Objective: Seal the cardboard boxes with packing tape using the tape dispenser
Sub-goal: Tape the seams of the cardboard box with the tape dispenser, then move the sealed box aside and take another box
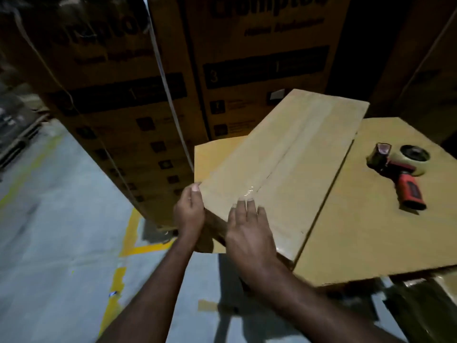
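One box was in hand when we looked, lying flat and slightly askew on a second carton. A strip of clear tape ran along its centre seam, from under the right hand away to the far end. The seam looked covered end to end, though glare and blur kept us from vouching for the far edge. The left hand gripped the box's near corner, thumb on top and the other digits wrapped round the edge below. The right hand lay beside it with straight fingers spread flat, touching the shiny tape end at the near edge, apparently smoothing it down over the lip. The tape dispenser rested on its side on the second carton, well off to the right of the right hand and beyond it, held by neither hand. We judged this box's top seam as good as done, with only the tail to press home. The carton beneath showed no tape that we could make out, so it probably remained. Tall printed cartons stood beyond both hands, already strapped; the floor lay to the left.
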`<state>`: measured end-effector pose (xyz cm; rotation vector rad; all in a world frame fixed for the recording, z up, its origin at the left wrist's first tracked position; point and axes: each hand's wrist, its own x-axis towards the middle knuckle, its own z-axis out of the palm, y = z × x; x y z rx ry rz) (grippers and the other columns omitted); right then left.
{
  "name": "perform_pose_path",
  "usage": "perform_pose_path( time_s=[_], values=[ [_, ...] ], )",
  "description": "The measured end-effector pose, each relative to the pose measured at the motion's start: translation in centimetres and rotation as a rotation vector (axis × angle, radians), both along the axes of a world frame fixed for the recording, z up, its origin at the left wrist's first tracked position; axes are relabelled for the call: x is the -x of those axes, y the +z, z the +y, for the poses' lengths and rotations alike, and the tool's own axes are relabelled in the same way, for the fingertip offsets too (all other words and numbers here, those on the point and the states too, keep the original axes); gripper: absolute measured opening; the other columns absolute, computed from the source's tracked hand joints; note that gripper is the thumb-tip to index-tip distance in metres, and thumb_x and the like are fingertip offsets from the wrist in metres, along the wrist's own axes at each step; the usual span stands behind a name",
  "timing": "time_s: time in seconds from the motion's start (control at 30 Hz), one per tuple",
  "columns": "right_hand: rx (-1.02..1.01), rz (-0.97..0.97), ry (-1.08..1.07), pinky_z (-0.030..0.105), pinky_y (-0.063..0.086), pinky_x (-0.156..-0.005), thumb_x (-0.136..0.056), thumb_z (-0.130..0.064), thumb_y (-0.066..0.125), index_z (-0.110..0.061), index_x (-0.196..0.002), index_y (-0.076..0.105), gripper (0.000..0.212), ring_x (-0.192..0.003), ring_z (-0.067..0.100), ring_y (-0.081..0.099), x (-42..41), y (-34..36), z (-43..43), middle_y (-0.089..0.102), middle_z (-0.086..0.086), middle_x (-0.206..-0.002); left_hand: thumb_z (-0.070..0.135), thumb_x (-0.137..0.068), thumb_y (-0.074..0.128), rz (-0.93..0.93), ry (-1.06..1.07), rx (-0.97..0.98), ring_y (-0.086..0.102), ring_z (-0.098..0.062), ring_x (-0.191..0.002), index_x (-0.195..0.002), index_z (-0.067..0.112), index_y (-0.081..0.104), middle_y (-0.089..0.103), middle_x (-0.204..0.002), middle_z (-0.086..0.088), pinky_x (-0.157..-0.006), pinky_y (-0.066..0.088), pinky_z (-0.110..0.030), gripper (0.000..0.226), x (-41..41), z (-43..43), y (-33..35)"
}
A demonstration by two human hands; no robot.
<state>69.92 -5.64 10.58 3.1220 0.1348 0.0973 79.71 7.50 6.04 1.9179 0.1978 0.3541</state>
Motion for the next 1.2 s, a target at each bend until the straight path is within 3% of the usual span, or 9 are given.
perform_pose_path(
  time_s=[0.1, 0.23, 0.37, 0.47, 0.53, 0.67, 0.8, 1.0, 1.2],
  values=[
    [-0.030, -0.051, 0.046, 0.057, 0.048, -0.099, -0.082, -0.023, 0.071, 0.002, -0.118, 0.070, 0.043, -0.118, 0.043, 0.060, -0.2, 0.3, -0.6, 0.065, 0.025, -0.124, 0.054, -0.096, 0.041, 0.075, -0.145, -0.025, 0.064, -0.021, -0.113, -0.126, 0.021, 0.070, 0.071, -0.121, -0.002, -0.096, 0.053, -0.043, 0.053, -0.4, 1.3, 1.1],
    [-0.297, -0.163, -0.080, 0.055, 0.030, -0.116, -0.097, -0.041, 0.053, -0.026, -0.117, 0.068, 0.029, -0.125, 0.020, 0.053, 0.1, 2.8, -3.5, 0.063, 0.000, -0.128, 0.032, -0.103, 0.048, 0.277, -0.338, -0.259, 0.060, -0.027, -0.119, -0.130, 0.017, 0.068, 0.067, -0.132, -0.006, -0.101, 0.049, -0.041, 0.037, -3.6, 2.5, 3.7],
    [-0.676, -0.268, -0.501, 0.051, 0.020, -0.120, -0.096, -0.047, 0.058, -0.029, -0.154, 0.033, 0.065, -0.152, 0.026, 0.016, 2.1, 2.8, -8.0, 0.016, 0.004, -0.166, 0.034, -0.102, 0.053, 0.338, -0.437, -0.554, 0.055, -0.029, -0.126, -0.140, 0.016, 0.060, 0.058, -0.143, -0.009, -0.103, 0.047, -0.039, 0.043, -6.4, 1.0, 7.0],
    [-1.211, -0.079, -0.756, 0.040, 0.032, -0.111, -0.091, -0.047, 0.067, -0.019, -0.160, 0.008, 0.094, -0.147, 0.031, 0.026, 2.8, 2.7, -9.4, 0.014, 0.008, -0.165, 0.053, -0.102, 0.050, 0.420, -0.532, -0.564, 0.061, -0.032, -0.115, -0.130, 0.008, 0.062, 0.062, -0.132, -0.015, -0.092, 0.051, -0.040, 0.054, -8.2, -1.2, 8.5],
    [-1.450, 0.092, -0.787, 0.034, 0.033, -0.105, -0.095, -0.046, 0.063, -0.016, -0.160, 0.005, 0.093, -0.141, 0.026, 0.034, 2.6, 3.0, -9.3, 0.020, 0.007, -0.164, 0.059, -0.101, 0.047, 0.476, -0.542, -0.577, 0.062, -0.030, -0.096, -0.111, 0.004, 0.064, 0.065, -0.118, -0.016, -0.075, 0.047, -0.034, 0.059, -8.7, -2.7, 8.5],
    [-1.504, 0.117, -0.750, 0.028, 0.032, -0.099, -0.095, -0.043, 0.063, -0.011, -0.158, 0.017, 0.084, -0.141, 0.027, 0.037, 2.3, 3.0, -10.0, 0.031, 0.007, -0.160, 0.071, -0.095, 0.047, 0.395, -0.345, -0.726, 0.064, -0.032, -0.089, -0.107, 0.006, 0.066, 0.067, -0.103, -0.013, -0.077, 0.053, -0.035, 0.068, -8.0, -4.1, 7.0],
    [-1.536, 0.077, -0.683, 0.038, 0.029, -0.117, -0.083, -0.054, 0.068, -0.020, -0.160, 0.005, 0.105, -0.148, 0.027, 0.028, 2.5, 3.3, -11.9, 0.018, 0.003, -0.166, 0.070, -0.096, 0.046, 0.348, -0.310, -0.716, 0.059, -0.029, -0.072, -0.090, 0.006, 0.067, 0.064, -0.084, -0.012, -0.059, 0.042, -0.030, 0.067, -6.1, -3.6, 7.1],
    [-1.545, -0.119, -0.570, 0.045, 0.042, -0.111, -0.060, -0.058, 0.072, -0.026, -0.155, 0.027, 0.110, -0.134, 0.024, 0.049, 2.8, 6.4, -14.0, 0.042, 0.000, -0.154, 0.068, -0.095, 0.050, 0.273, -0.244, -0.618, 0.060, -0.028, -0.081, -0.093, 0.008, 0.063, 0.060, -0.082, -0.005, -0.073, 0.052, -0.038, 0.062, -3.9, -4.5, 10.9],
    [-1.637, -0.252, -0.498, 0.033, 0.051, -0.099, -0.088, -0.013, 0.066, -0.020, -0.136, 0.052, 0.050, -0.113, 0.015, 0.065, 5.5, 9.0, -15.9, 0.067, -0.001, -0.126, 0.077, -0.087, 0.054, 0.099, -0.325, -0.574, 0.065, -0.030, -0.083, -0.092, 0.019, 0.071, 0.070, -0.088, -0.006, -0.069, 0.051, -0.037, 0.061, -2.4, -7.4, 15.1]
  ],
)
